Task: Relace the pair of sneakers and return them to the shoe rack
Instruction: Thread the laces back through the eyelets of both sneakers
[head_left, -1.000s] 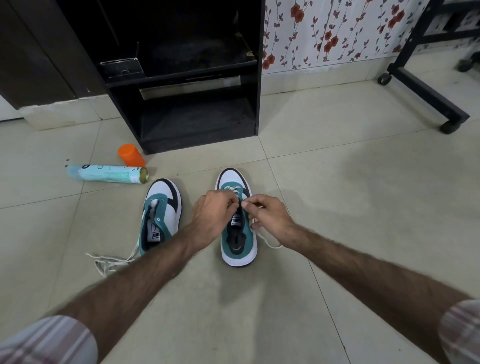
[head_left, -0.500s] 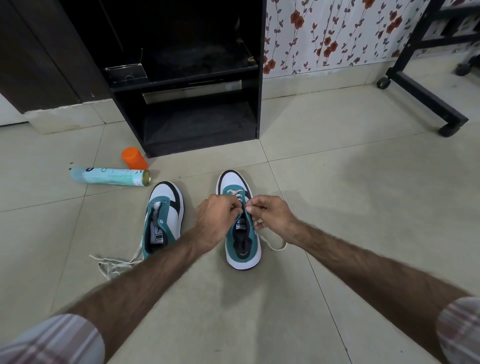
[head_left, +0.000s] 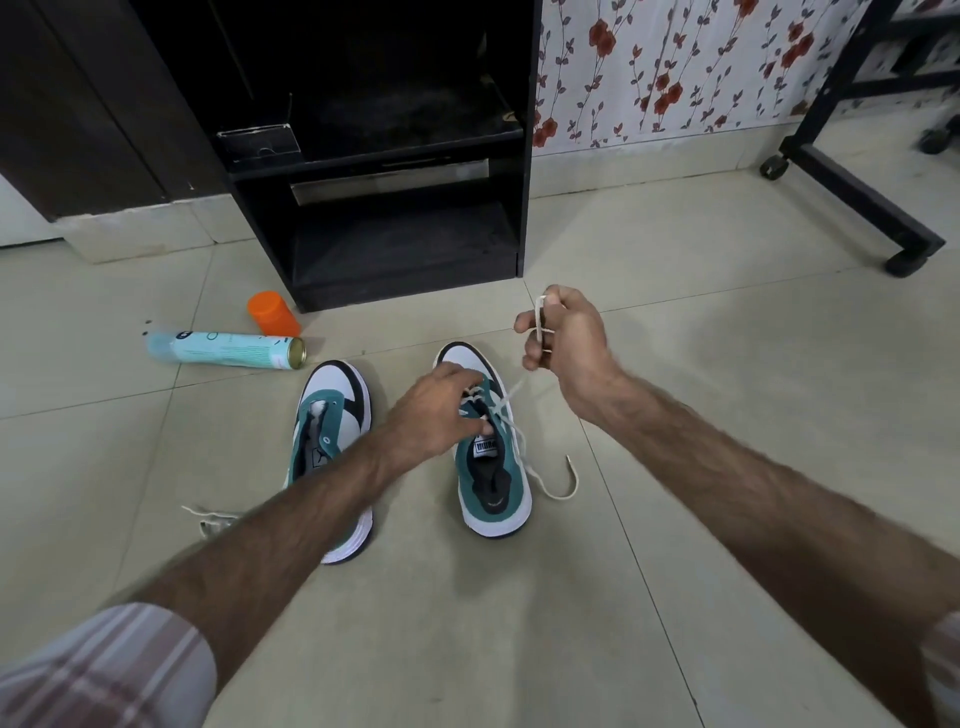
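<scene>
Head view: two teal-and-white sneakers are set side by side on the tiled floor (head_left: 675, 519), toes toward the black shoe rack (head_left: 395, 244). The right sneaker (head_left: 493, 467) is being laced; the left sneaker (head_left: 332, 447) is seen unlaced, its loose lace (head_left: 208, 517) lying on the floor beside it. The right hand (head_left: 563, 338) is raised off to the right above the toe, fingers curled round the lace (head_left: 511, 392), which is drawn taut from an eyelet; the free end (head_left: 563, 483) trails on the floor. The left hand (head_left: 441, 410) is laid over the front of the right sneaker, fingers curled at the eyelets; whether anything is pinched cannot be told. Judged step: pulling slack through a crossing. The shoe is best kept pinned while the pull is made along the line of the eyelet, evenly, and both ends should be kept matched in length. A spray can (head_left: 223, 351) and orange cap (head_left: 272, 314) are noted to the left.
</scene>
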